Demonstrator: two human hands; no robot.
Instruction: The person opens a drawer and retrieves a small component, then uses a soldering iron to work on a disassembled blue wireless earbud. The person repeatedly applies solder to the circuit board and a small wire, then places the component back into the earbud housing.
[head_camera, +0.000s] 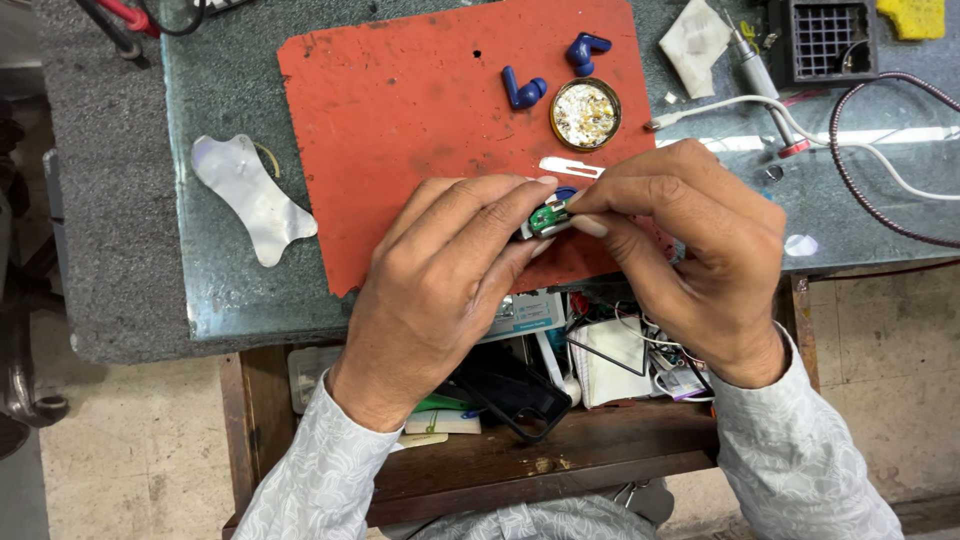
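Part: a small green-and-white part (546, 217) – pinched between both hands over the lower edge of the red mat (400, 110).
Long axis: runs roughly left to right across the view, tilted slightly up toward the right; the green face looks up at the camera.
Ends: the left end is tucked under the left fingertips, the right end disappears into the right fingertips, and only the middle shows.
Left hand (440, 280): comes in from the lower left, fingers curled narrow, thumb and forefinger closed on the part's left end.
Right hand (690, 250): comes in from the lower right, fingers bunched tight, thumb and forefinger tips closed on the part's right end.
Relative place: the part sits between the two sets of fingertips, above and ahead of both palms – touching both hands, lifted just off the mat as far as can be told.
Mat: two blue earbuds (523, 90) and (584, 50) lie near its top, well apart from the hands; a round tin (585, 114) of bits sits by its right edge; a thin white strip (570, 167) lies just above the right fingers.
Bench: a shiny metal plate (250, 195) lies left of the mat; a white cable (800, 125) runs along the right.
Drawer (560, 440): open below the hands, full of clutter.
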